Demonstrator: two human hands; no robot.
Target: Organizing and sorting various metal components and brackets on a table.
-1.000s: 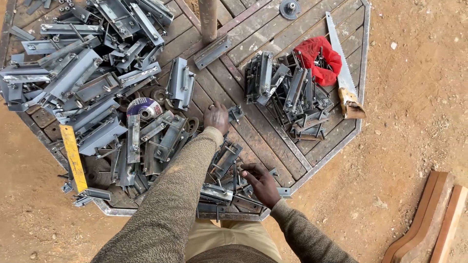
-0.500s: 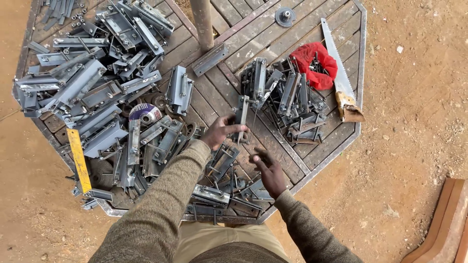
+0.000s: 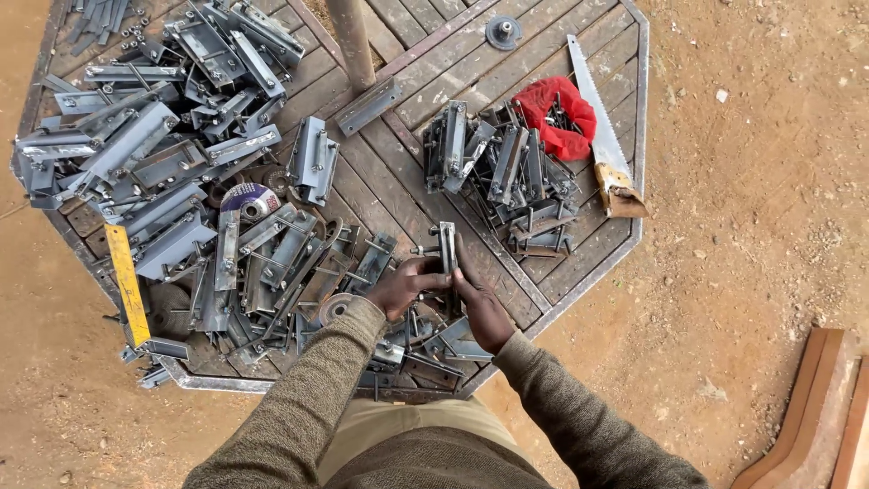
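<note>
One labelled disc among the metal, and no packages, signs or screens

We are seeing a single label: a round one, purple and white with a dark band, sitting on the face of a grinding disc (image 3: 251,199) that is lying flat on the left half of the wooden table (image 3: 425,86); the disc is resting among the grey metal brackets (image 3: 154,154), partly tucked under one of them; its print is too small for us to make out; we are finding no box, bag, wrapper, sign or screen anywhere else on the table or on the bare ground around it.
</note>
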